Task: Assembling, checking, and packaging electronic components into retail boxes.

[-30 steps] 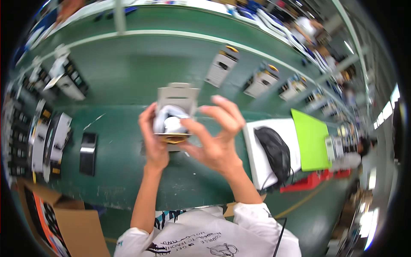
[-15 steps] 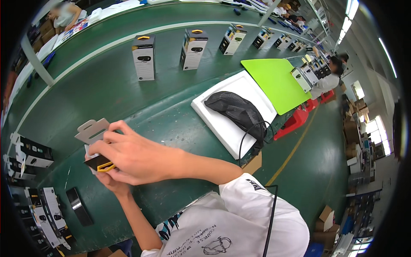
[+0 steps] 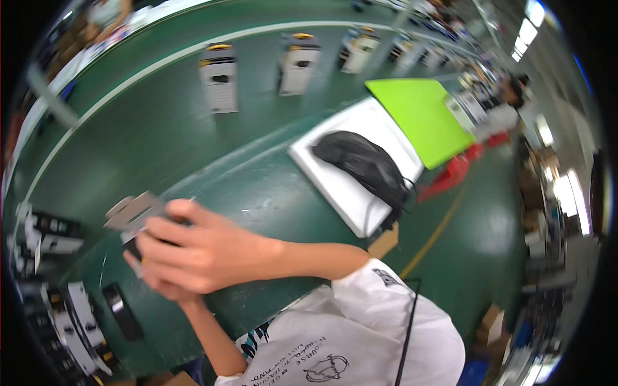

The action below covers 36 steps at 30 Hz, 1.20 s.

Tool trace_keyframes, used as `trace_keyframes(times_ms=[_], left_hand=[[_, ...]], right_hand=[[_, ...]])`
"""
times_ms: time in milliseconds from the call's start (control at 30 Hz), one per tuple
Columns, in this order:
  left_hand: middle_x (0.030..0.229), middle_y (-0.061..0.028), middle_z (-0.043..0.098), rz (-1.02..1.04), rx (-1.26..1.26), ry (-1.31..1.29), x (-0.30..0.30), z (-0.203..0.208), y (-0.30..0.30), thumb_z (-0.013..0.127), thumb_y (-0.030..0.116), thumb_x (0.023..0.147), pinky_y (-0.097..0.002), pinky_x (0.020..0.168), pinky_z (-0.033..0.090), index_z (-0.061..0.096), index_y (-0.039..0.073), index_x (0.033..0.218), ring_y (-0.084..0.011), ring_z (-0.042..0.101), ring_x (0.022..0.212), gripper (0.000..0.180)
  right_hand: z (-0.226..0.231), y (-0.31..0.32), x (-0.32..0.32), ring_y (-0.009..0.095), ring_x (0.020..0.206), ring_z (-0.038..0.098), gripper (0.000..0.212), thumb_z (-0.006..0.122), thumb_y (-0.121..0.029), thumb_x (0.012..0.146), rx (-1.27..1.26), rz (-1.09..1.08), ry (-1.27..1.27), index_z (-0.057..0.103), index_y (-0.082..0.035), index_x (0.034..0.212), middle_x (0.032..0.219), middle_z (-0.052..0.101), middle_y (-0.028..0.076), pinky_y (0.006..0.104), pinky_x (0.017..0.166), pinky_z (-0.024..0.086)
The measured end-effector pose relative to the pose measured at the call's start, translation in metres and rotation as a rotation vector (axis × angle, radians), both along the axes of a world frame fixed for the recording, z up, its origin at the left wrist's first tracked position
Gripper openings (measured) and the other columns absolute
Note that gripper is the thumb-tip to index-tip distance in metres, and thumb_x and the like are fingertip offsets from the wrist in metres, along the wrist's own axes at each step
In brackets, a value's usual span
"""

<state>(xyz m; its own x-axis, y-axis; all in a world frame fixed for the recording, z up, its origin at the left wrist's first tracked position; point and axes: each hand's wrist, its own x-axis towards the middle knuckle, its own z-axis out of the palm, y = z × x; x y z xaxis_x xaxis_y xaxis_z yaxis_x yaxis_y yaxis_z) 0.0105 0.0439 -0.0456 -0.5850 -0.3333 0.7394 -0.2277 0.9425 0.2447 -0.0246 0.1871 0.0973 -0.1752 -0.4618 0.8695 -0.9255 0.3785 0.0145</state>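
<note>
Left of the white tray (image 3: pixel 331 188), the right hand (image 3: pixel 203 254) grasps a small open carton (image 3: pixel 132 215) with curled fingers (image 3: pixel 166 230); the left hand (image 3: pixel 168 289) is mostly covered, so its grip I cannot tell. On the tray lies a black bag (image 3: pixel 360 161).

likely a factory, green workbench (image 3: pixel 257 186), spaced boxes (image 3: pixel 221 91), blurred co-worker (image 3: pixel 501 121)

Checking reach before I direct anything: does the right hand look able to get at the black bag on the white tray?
Probably yes, once free: the right hand is at the open box, but the black bag lies uncovered on the white tray, with only green tabletop seeming to lie between.
</note>
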Motion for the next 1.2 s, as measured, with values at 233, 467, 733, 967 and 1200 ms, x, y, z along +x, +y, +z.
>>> trace_keyframes(times_ms=[233,467,733,967,1200], left_hand=[[0.137,-0.0152,0.054,-0.690,0.985,0.288,0.023,0.060,0.002,0.059,0.039,0.106,-0.0405,0.113,0.041,0.052,-0.003,0.143,-0.0267,0.052,0.129,0.057],[0.151,-0.0179,0.046,-1.122,1.175,0.431,0.016,0.047,0.020,0.067,0.012,0.104,-0.0424,0.111,0.044,0.063,0.006,0.141,-0.0315,0.056,0.128,0.038],[0.147,-0.0185,0.046,-0.916,0.969,0.284,0.021,0.050,0.004,0.057,0.038,0.104,-0.0487,0.113,0.037,0.057,0.010,0.137,-0.0352,0.051,0.124,0.043],[0.129,-0.0128,0.054,-0.875,1.029,0.305,0.019,0.054,0.013,0.061,0.026,0.097,-0.0451,0.102,0.039,0.056,0.010,0.121,-0.0312,0.053,0.113,0.029],[0.125,-0.0178,0.057,-1.015,0.899,0.502,0.023,0.080,0.024,0.061,0.035,0.099,-0.0463,0.103,0.042,0.057,0.006,0.116,-0.0359,0.057,0.112,0.034]], right_hand=[[0.011,0.004,0.014,0.025,0.112,0.067,0.031,0.078,-0.009,0.082,0.314,-0.134,-0.244,0.076,-0.009,0.113,0.110,0.073,0.005,0.0524,0.103,0.043],[-0.004,0.021,0.010,0.036,0.126,0.061,0.024,0.064,-0.005,0.106,0.141,0.034,-0.381,0.069,0.003,0.128,0.129,0.069,0.017,0.0494,0.113,0.044],[-0.071,0.002,-0.001,0.031,0.140,0.052,0.037,0.046,-0.025,0.115,-0.541,0.337,-0.933,0.055,0.000,0.140,0.150,0.052,0.017,0.0481,0.119,0.041],[-0.070,-0.023,0.017,0.022,0.124,0.051,0.038,0.050,-0.041,0.105,-0.542,0.358,-1.317,0.054,-0.010,0.126,0.127,0.049,0.006,0.0423,0.104,0.043],[-0.056,0.002,0.031,0.023,0.129,0.053,0.041,0.053,-0.041,0.104,-0.570,0.476,-1.209,0.055,-0.009,0.130,0.134,0.051,0.007,0.0414,0.109,0.043]])
